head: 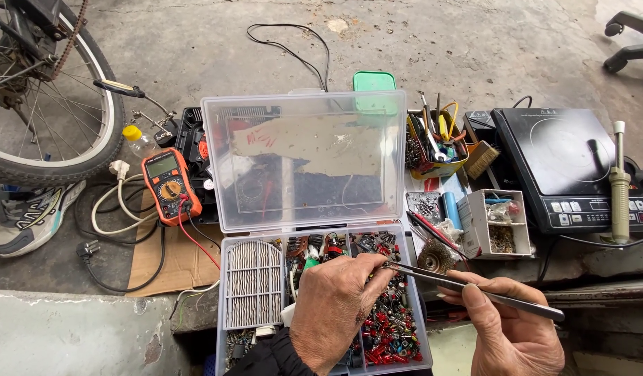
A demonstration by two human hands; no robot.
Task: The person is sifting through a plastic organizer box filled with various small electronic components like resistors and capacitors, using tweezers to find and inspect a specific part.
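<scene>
My right hand [514, 326] holds long metal tweezers [467, 287] whose tips reach the fingertips of my left hand [335, 306]. My left hand hovers over a clear plastic parts box [255, 285] with its lid [304, 160] standing open. My left thumb and forefinger pinch together at the tweezer tips; whatever is between them is too small to see. The box compartments hold several small electronic components, many red and black, plus a white ribbed grille in the left section.
An orange multimeter [170, 184] with red and black leads lies left of the box. A bicycle wheel [50, 104] and a shoe [29, 216] are at far left. An induction cooker [568, 167], desoldering pump [619, 188], yellow tool tub [436, 143] and small cardboard box [495, 223] sit right.
</scene>
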